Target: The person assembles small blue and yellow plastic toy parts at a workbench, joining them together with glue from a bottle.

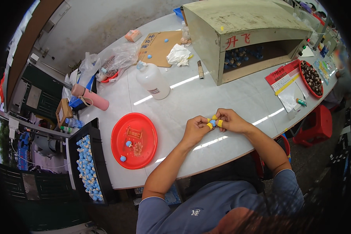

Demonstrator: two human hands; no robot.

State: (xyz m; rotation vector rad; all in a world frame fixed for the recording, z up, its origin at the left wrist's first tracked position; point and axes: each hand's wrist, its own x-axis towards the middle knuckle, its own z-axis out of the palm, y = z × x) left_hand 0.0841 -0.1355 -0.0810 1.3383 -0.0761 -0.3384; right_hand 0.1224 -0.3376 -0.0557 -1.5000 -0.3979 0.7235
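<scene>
My left hand [195,128] and my right hand [230,120] meet over the white table [206,97], fingertips pinched together on a small blue piece [213,123]. Yellow finger covers sit on several fingertips of both hands. To the left lies a red plate [144,156] with two small blue balls [125,151] and some cream-coloured bits on it.
A black tray [99,156] of several blue pieces stands at the table's left edge. A white plastic bottle [153,81], a pink flask [90,97], plastic bags and cardboard lie behind. A large beige box [238,27] stands far right, a red bowl [300,68] of dark pieces and red stool [317,124] beyond.
</scene>
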